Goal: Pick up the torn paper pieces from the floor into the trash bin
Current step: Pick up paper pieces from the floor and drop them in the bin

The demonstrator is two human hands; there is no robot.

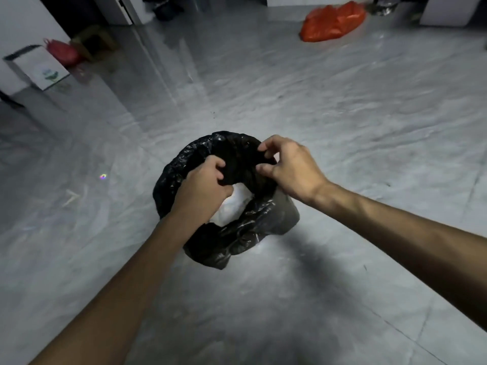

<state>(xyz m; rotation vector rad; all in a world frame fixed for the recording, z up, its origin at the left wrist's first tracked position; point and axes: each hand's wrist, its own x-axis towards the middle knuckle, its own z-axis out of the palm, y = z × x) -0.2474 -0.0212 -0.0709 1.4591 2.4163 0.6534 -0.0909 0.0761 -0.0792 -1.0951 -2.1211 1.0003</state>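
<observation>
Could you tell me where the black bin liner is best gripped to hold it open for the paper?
Pinch the black bin liner at its rolled rim, from above, on opposite sides. The left hand and right hand already pinch the far rim; the loose, crumpled film bunches easily there.

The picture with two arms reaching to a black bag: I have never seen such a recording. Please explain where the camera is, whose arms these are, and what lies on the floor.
There is one picture, taken by a wide-angle camera worn on a person's head, looking forward and down. The arms are that person's own. The left hand and right hand both pinch the rim of the black liner of a trash bin; something white lies inside, probably paper. The bin stands on a grey tiled floor. Farther away lie an orange plastic bag, a red bag and a white box. I see no clear paper pieces on the floor.
</observation>
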